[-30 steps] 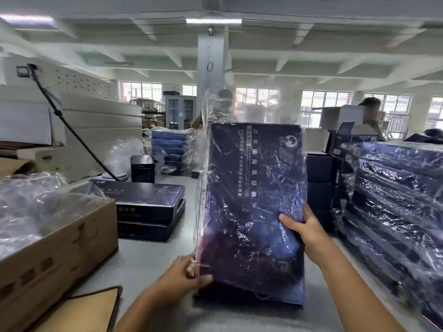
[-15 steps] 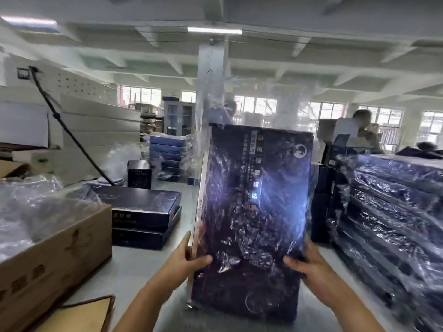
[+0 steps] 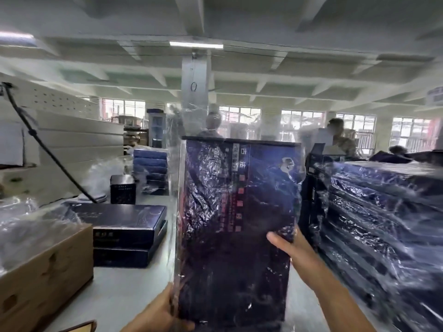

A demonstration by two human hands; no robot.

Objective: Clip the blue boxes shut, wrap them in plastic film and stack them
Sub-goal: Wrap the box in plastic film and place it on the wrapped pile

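Film-wrapped dark blue flat box (image 3: 235, 224) is held upright over the grey desk (image 3: 124, 288). The left hand (image 3: 165, 310) has slid down to grip its bottom corner. The right hand (image 3: 294, 248) clasps its right edge, beside the stack of wrapped boxes (image 3: 383, 224).

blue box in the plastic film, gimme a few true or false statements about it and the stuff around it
1. The dark blue flat box in clear plastic film is held upright. True.
2. Only the left hand holds it. False: the right hand grips its right edge too, with the thumb across the front.
3. A stack of film-wrapped blue boxes stands to its right. True.
4. The two dark blue cardboard boxes on the left of the grey table lie side by side. False: one lies on top of the other.
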